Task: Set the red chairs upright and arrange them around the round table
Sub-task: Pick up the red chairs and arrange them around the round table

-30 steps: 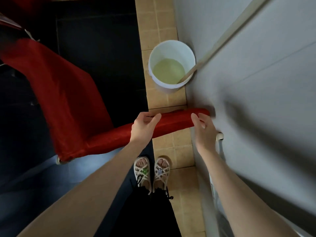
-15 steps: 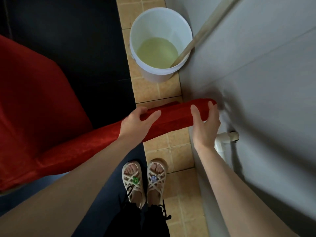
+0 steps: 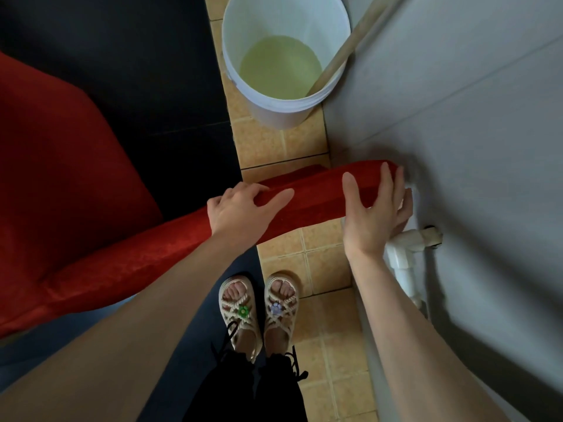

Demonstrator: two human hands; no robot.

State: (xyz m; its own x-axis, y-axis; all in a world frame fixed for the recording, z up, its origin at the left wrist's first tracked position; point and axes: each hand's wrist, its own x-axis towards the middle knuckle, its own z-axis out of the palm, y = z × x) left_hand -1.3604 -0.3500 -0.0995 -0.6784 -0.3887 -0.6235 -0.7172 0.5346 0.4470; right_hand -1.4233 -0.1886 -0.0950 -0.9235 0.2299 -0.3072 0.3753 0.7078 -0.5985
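A red fabric-covered chair [image 3: 76,184] fills the left of the view, seen from above. Its long padded top edge [image 3: 313,196] runs from lower left to the grey wall on the right. My left hand [image 3: 240,211] grips this edge near the middle, fingers curled over the far side and thumb along the near side. At the edge's right end, by the wall, my right hand [image 3: 371,217] holds it between thumb and fingers. The chair's legs are hidden. No round table is in view.
A white bucket [image 3: 286,114] of yellowish liquid with a wooden stick [image 3: 350,47] stands ahead on the tan tile strip [image 3: 268,144]. The grey wall [image 3: 472,132] and a white pipe [image 3: 405,251] lie to the right. Dark floor [image 3: 137,71] spreads left; my sandalled feet [image 3: 259,309] stand below.
The bucket now looks larger and nearer in the view. The red chair has come nearer on the left. My right hand went from touching the edge's end to holding it.
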